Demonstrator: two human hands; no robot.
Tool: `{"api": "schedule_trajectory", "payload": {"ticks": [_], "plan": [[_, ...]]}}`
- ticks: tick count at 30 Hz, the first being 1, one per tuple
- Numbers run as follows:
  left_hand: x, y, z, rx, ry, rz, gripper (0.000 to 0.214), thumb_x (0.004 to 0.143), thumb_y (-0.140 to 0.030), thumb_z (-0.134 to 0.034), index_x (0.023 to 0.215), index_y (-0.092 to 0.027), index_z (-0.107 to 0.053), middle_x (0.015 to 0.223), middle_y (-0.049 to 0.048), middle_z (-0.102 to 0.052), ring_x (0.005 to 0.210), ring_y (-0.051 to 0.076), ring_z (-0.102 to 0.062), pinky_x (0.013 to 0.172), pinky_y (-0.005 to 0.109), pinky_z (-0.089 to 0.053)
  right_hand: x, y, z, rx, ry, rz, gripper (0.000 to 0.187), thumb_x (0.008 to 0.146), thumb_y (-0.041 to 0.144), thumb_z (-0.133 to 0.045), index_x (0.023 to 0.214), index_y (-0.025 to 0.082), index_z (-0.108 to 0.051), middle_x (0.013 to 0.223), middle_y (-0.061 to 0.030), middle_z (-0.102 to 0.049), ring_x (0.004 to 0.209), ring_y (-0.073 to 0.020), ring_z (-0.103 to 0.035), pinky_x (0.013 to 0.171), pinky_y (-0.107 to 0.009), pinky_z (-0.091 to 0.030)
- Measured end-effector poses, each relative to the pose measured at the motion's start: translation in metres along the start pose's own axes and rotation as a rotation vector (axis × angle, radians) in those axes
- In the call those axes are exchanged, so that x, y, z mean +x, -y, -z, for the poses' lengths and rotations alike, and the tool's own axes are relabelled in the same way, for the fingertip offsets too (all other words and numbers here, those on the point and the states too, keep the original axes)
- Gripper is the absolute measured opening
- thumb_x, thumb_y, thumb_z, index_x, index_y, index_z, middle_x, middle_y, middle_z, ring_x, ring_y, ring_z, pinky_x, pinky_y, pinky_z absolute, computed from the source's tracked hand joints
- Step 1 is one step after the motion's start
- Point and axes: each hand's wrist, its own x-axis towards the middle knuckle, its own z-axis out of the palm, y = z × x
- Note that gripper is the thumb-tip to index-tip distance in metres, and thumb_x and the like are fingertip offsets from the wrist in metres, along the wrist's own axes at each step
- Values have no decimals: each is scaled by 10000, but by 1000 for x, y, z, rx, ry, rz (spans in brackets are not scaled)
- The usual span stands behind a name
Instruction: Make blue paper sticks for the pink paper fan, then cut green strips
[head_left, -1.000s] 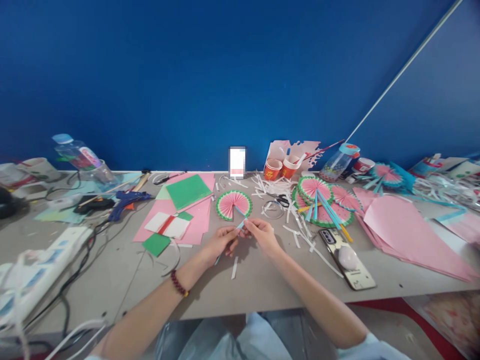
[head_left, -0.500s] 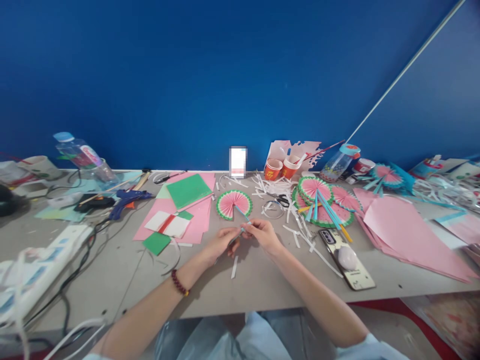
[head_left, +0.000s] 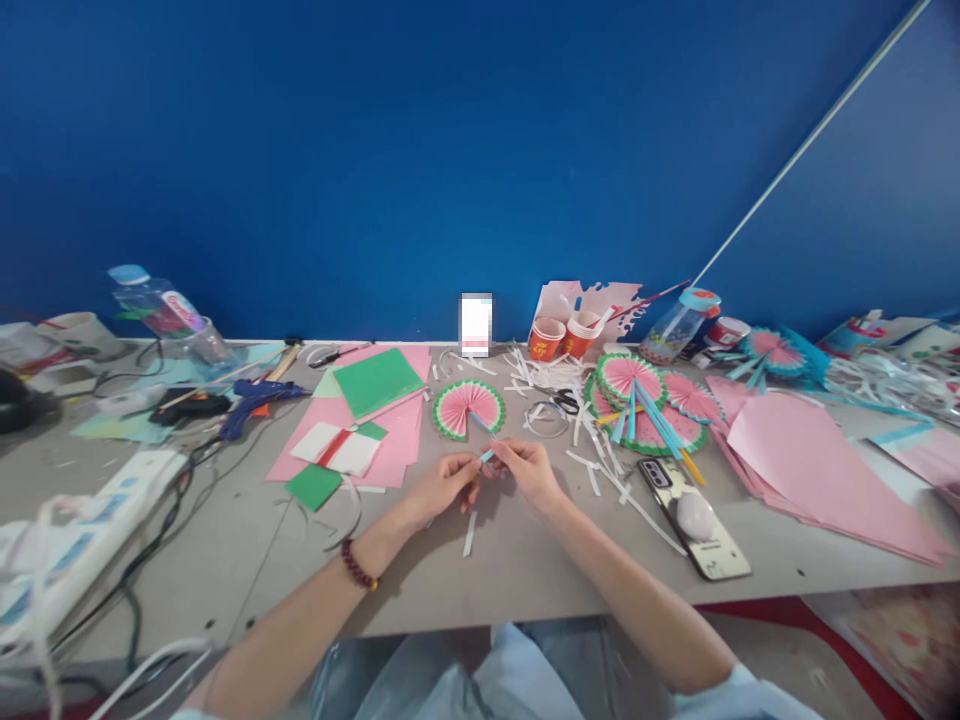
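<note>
Between my two hands runs a narrow light-blue paper strip (head_left: 487,456). My left hand (head_left: 448,484) pinches one end of it, thumb against curled fingers. From the other side my right hand (head_left: 525,467) grips the strip, and a thin blue length shows above its fingertips. Just beyond the hands lies a pleated paper fan (head_left: 480,400), pink with a green and white scalloped rim, with a narrow gap at its near side. The blue length reaches toward this gap; whether it is joined to the fan I cannot tell. A white paper scrap (head_left: 470,534) lies below my hands.
Left are pink sheets (head_left: 300,460), green paper (head_left: 379,382), a blue glue gun (head_left: 259,400) and a power strip (head_left: 97,540). Right are scissors (head_left: 564,401), finished fans (head_left: 634,385), paper scraps, a phone (head_left: 697,520) and pink paper (head_left: 817,460). Red paper cups (head_left: 547,340) stand behind.
My fingers have shifted slightly on the blue strip, and more of it shows between them. The fan and the surrounding things stay in place.
</note>
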Motion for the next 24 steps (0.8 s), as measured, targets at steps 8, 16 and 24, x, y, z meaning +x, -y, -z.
{"api": "schedule_trajectory", "payload": {"ticks": [8, 16, 24], "plan": [[8, 12, 10, 60, -13, -34, 438, 795, -556, -490, 769, -133, -598, 525, -6, -569, 415, 88, -486, 435, 202, -352, 1, -1, 0, -8, -145, -54, 413, 653, 545, -672, 618, 133, -674, 547, -19, -580, 468, -99, -488, 445, -216, -384], [6, 6, 5, 15, 30, -11, 427, 794, -557, -479, 718, -144, -554, 493, -10, -562, 386, 85, -465, 418, 201, -335, 2, -1, -1, 34, -151, -112, 409, 634, 533, -696, 646, 124, -691, 541, -5, -562, 456, -82, -482, 442, -202, -377], [4, 8, 6, 84, -15, -64, 430, 828, -551, -433, 712, -152, -541, 474, -22, -547, 388, 85, -463, 432, 200, -345, 5, 0, 2, 164, 13, -246, 396, 592, 498, -746, 738, 132, -708, 573, 9, -579, 485, -79, -510, 483, -206, -414]]}}
